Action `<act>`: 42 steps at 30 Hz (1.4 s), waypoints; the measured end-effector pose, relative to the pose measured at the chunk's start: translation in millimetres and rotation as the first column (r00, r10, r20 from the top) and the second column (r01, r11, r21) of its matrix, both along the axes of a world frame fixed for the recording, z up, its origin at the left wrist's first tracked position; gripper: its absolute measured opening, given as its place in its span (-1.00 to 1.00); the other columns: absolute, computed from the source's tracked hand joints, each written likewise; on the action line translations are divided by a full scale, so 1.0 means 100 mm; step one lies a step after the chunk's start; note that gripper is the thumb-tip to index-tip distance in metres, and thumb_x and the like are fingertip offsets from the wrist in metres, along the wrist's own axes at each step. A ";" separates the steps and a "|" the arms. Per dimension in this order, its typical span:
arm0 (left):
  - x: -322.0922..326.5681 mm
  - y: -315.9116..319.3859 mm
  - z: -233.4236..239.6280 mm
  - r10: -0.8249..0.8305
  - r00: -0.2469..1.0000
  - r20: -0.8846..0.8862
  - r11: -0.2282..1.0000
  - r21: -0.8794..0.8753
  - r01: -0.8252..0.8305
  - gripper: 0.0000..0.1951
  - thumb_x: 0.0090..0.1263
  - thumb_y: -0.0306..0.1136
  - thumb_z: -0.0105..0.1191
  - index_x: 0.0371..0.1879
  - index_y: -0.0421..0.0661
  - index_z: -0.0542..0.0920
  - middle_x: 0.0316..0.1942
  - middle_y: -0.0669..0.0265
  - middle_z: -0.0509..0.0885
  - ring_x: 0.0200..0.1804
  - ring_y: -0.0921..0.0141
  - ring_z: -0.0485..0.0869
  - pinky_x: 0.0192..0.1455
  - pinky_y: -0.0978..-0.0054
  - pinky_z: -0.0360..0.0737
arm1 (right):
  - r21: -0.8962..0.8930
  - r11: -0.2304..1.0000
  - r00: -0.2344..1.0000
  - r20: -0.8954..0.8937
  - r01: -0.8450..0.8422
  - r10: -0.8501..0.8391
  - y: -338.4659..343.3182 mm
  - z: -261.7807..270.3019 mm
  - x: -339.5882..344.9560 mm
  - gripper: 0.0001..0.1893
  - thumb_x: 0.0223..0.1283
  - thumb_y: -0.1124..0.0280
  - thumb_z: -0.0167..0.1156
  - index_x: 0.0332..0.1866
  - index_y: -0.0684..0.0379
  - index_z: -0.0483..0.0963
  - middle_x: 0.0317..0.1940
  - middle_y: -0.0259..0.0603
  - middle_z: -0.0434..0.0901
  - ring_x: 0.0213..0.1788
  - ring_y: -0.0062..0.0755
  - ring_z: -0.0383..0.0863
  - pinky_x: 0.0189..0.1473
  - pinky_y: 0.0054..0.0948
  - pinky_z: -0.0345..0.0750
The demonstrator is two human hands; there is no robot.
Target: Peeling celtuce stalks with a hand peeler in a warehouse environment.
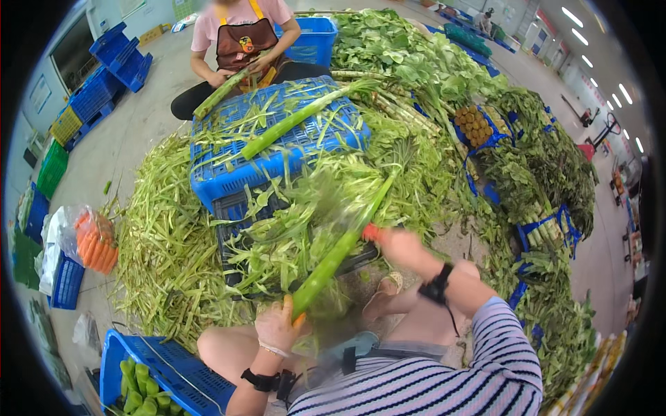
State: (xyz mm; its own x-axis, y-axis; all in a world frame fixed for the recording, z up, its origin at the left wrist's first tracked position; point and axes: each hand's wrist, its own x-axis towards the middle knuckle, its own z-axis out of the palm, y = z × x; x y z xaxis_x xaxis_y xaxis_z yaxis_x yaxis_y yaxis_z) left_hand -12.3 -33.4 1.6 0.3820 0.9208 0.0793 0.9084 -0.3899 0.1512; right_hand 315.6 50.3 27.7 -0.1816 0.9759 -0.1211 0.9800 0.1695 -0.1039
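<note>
My left hand [276, 327] grips the thick lower end of a green celtuce stem [325, 265], much of it peeled smooth. The stem slants away from me, its leafy top [403, 161] pointing to the far right. In my right hand [403, 252], blurred by motion, is a tool with a red handle [370, 232], held against the stem's right side. Its working end is blurred; it looks like a peeler. Beneath the stem, a heap of peelings [281, 234] covers a black plastic crate [223, 260]. Beyond it, another celtuce stem [291, 125] lies across an upturned blue crate [208, 179].
A person in an apron [247, 47] sits opposite, holding a celtuce stem [221, 93]. Peeled stems [140, 387] fill part of a blue crate [192, 369] at my left. Peelings [161, 234] pile leftward, near bagged carrots [96, 242]. Leafy celtuce [395, 47] and bundles [541, 229] line the right.
</note>
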 end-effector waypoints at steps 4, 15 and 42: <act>0.03 -0.02 0.00 0.027 1.000 -0.010 0.999 0.022 -0.027 -0.46 0.01 -0.06 0.19 -0.05 -0.08 0.42 -0.44 0.21 0.52 -0.43 0.25 0.53 -0.36 0.31 0.43 | 0.282 0.843 0.844 0.158 0.458 -0.512 0.43 0.18 0.76 -0.74 0.19 0.24 -0.05 -0.37 0.22 0.44 -0.57 -0.08 0.56 -0.51 -0.15 0.61 -0.54 -0.24 0.52; 0.03 0.02 0.01 0.015 0.998 -0.062 0.995 0.102 -0.009 -0.47 -0.04 -0.13 0.22 -0.05 -0.03 0.42 -0.40 0.21 0.50 -0.33 0.24 0.52 -0.34 0.28 0.40 | 0.372 0.915 0.966 0.136 0.155 -0.219 0.17 -0.30 0.51 -0.81 0.11 0.30 -0.01 -0.41 0.20 0.46 -0.62 -0.10 0.53 -0.57 -0.16 0.58 -0.59 -0.26 0.50; 0.00 0.38 0.50 0.695 0.380 0.610 0.379 -0.760 0.527 -0.60 0.03 -0.17 0.24 -0.28 -0.24 0.54 -0.37 0.19 0.57 -0.34 0.39 0.54 -0.24 0.47 0.48 | 0.061 0.627 0.533 -0.595 0.776 -0.602 0.09 -0.45 1.33 -0.60 0.26 0.10 -0.13 -0.33 0.28 0.44 -0.44 0.14 0.54 -0.30 0.15 0.52 -0.25 -0.04 0.43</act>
State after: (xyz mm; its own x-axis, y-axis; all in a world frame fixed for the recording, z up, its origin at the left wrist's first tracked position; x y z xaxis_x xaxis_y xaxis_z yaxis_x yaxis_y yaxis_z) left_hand -12.4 4.3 51.5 0.5704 0.6632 -0.4846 0.0243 0.5762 0.8170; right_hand 448.3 58.9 -17.7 0.6201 0.7814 0.0703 0.6187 -0.4320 -0.6562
